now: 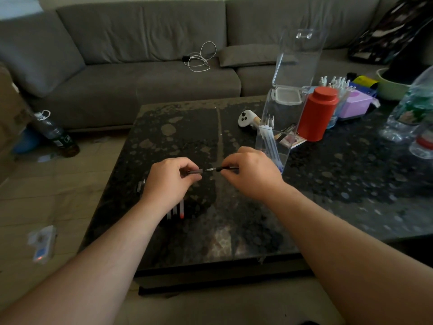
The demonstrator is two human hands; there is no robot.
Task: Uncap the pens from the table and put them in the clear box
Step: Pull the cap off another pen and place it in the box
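Note:
My right hand [250,172] pinches a dark pen [222,169] whose bare tip points left. My left hand [169,179] holds its dark cap [195,171], a small gap apart from the tip. Both hover over the dark speckled table [178,127]. Under my left wrist lie several more pens [181,211], one with a red end, partly hidden. The clear box [276,137] stands right of my right hand with its lid up, and several pens [271,143] lean inside it.
A red canister [317,113], a white controller [246,118], a purple box [353,106] and plastic bottles [407,113] crowd the table's right side. A grey sofa [140,78] with a white cable [201,57] runs behind. A bottle [56,132] stands on the floor at left.

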